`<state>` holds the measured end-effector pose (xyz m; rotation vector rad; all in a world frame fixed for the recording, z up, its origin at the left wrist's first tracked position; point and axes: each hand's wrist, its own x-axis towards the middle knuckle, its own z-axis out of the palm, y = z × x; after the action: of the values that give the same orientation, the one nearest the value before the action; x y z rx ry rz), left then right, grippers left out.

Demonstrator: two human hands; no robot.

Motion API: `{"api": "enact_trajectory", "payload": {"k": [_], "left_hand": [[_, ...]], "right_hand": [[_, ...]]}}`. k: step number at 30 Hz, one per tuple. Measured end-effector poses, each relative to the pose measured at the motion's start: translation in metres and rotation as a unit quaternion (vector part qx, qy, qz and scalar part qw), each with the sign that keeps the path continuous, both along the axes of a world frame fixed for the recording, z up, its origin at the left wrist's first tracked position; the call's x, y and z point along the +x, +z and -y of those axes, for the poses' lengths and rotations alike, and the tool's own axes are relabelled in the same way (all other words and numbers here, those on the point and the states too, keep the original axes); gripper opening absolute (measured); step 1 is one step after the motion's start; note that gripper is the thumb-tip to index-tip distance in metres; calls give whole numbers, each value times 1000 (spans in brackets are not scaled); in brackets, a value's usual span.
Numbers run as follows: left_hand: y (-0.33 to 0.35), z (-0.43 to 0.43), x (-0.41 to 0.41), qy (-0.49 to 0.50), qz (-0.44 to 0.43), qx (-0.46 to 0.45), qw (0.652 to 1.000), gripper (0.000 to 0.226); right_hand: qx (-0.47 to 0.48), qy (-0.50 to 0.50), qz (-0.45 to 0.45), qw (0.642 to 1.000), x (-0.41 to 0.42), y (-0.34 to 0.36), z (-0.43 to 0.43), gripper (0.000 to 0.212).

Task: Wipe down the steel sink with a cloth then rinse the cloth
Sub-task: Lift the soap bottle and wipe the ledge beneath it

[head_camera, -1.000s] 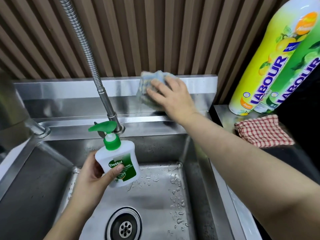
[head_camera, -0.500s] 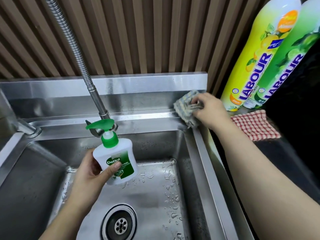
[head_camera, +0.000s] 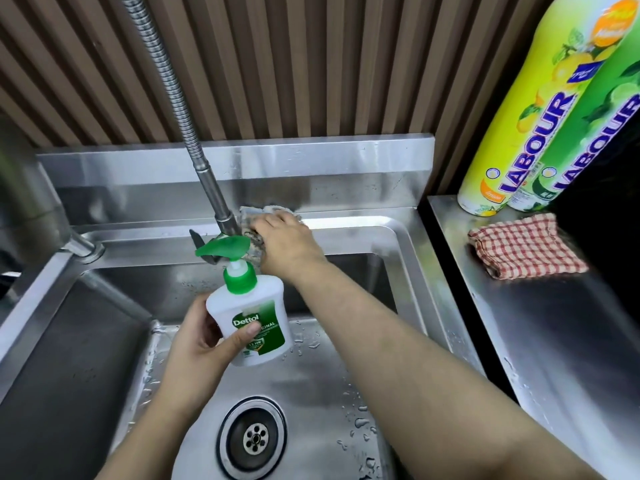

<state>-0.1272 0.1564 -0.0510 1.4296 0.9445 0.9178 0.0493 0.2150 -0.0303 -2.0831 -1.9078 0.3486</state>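
- My right hand [head_camera: 285, 242] is pressed palm-down on a crumpled grey-and-blue cleaning cloth [head_camera: 250, 216], fingers curled over it and holding it against the back ledge of the stainless steel sink [head_camera: 349, 226].
- The cloth lies just to the right of the base of the ribbed steel tap hose [head_camera: 207, 188], touching or nearly touching it; most of the cloth is hidden under my hand.
- My left hand [head_camera: 201, 344] is closed around a white plastic Dettol pump bottle with a green pump top [head_camera: 247, 317], thumb across the label, fingers behind it.
- I hold the bottle upright over the basin, in front of the tap base; its green spout overlaps the tap base from this view.
- The round steel drain strainer [head_camera: 254, 439] sits in the basin floor in front of the tap, below the bottle, with water drops scattered to its right.
- Right of the tap, beyond the sink's edge, is a steel bench [head_camera: 561, 341].
- A folded red-and-white checked cloth [head_camera: 526, 245] lies on that bench.
- Behind the checked cloth, at the wall, stand a tall yellow Labour bottle [head_camera: 530, 126] and a tall green Labour bottle [head_camera: 585, 140], side by side and touching.
- Behind the tap runs a wall of brown vertical slats [head_camera: 311, 64].
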Motion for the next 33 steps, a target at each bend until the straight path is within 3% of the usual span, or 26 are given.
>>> {"api": "enact_trajectory", "payload": {"k": [4,8,12,17,19,22,26,33], "left_hand": [[-1,2,-4,0,2,-3,1000,35],[-3,1,-5,1,-5,-6,1000,35],[-4,1,-5,1,-4,-7,1000,36],[-5,-1,-9,4,3,-7,1000,37],[-5,-1,-12,3,8,-9,1000,39],[-3,-1,-15,9,10,-12,1000,39],[-2,-2,-20,9,8,-14,1000,41],[-1,-1,-15,15,1,-7,1000,38]], "right_hand": [[-2,23,-4,1000,-6,9,-10,62],[-39,-8,82,996,-1,21,-4,54],[-55,-116,87,988,33,19,29,51],[-73,-294,63,951,87,13,79,49],[-41,-278,64,958,78,6,74,49],[11,-175,29,984,48,-2,50,55],[5,-45,-18,999,3,-3,8,58],[33,-10,-19,999,-2,-7,13,47]]}}
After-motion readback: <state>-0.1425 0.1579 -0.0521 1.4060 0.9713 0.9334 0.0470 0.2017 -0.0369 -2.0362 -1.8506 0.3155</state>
